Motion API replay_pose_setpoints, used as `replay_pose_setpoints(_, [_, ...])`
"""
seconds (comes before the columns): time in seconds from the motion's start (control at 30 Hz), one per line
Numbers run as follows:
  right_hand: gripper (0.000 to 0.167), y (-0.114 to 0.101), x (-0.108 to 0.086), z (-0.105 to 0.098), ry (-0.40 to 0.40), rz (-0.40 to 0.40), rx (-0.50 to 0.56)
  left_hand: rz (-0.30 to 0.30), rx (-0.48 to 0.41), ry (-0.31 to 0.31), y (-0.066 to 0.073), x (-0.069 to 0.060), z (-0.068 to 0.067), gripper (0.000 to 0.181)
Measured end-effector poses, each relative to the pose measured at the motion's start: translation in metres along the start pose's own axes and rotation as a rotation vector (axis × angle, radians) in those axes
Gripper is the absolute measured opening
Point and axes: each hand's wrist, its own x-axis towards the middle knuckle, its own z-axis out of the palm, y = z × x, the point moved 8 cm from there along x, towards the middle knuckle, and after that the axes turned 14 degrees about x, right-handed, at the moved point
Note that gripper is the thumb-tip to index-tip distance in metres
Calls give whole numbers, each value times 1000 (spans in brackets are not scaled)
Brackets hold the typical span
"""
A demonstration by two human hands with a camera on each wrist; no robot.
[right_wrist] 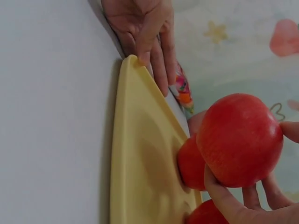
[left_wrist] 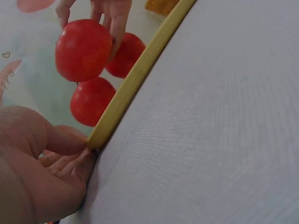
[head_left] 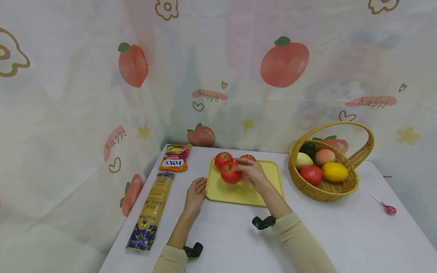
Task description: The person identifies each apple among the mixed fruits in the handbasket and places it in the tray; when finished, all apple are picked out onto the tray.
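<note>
Apple (head_left: 230,173), round and with no clear long axis, sits near the middle of the head frame, over the tray (head_left: 222,193). Our right hand (head_left: 252,173) grips it from the right, thumb and fingers round its sides, so it lies just left of that hand, which is much the nearer of the two. What counts is how it stands to the tray: in both wrist views it looks raised off the surface, whose longer side runs left to right in the head frame. Our left hand (head_left: 195,194) touches the tray's lower-left corner, thumb at the rim, fingers fairly straight along the edge; we cannot tell how hard it presses. A second apple (head_left: 223,159) lies on the tray, just above and left of ours. A third apple (head_left: 249,156) is mostly hidden behind our right hand in the head frame. In the right wrist view, that hand is cut off at the right edge. We cannot make out whether the gripped fruit touches its neighbours.
</note>
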Motion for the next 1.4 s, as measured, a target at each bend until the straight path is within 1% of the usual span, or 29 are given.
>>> replay_pose_setpoints(0.2, [54, 11, 5, 4, 15, 18, -17, -8, 4, 4, 0, 0, 1, 50])
replay_pose_setpoints(0.37, [50, 20, 8, 7, 16, 24, 5, -4, 11, 3, 1, -1, 1, 51])
replay_pose_setpoints(0.53, [51, 29, 10, 12, 4, 37, 21, 0, 11, 6, 1, 0, 0, 52])
replay_pose_setpoints(0.7, [49, 35, 10, 16, 2, 45, 34, -12, 22, 11, 1, 0, 0, 51])
replay_pose_setpoints(0.77, [48, 37, 10, 17, 0, 44, 22, -22, 23, 10, 1, 0, 0, 51])
replay_pose_setpoints(0.97, [48, 44, 12, 19, -15, 36, -38, -21, 24, 3, 1, -2, 1, 51])
replay_pose_setpoints(1.13, [52, 43, 12, 21, -38, -18, -101, -20, 12, -1, 1, -2, 2, 51])
replay_pose_setpoints(1.23, [53, 39, 13, 18, -35, -41, -124, -21, 6, -1, 0, -1, 2, 52])
replay_pose_setpoints(1.4, [53, 41, 17, 5, -11, 20, -122, -26, 27, 4, -2, -1, 0, 51])
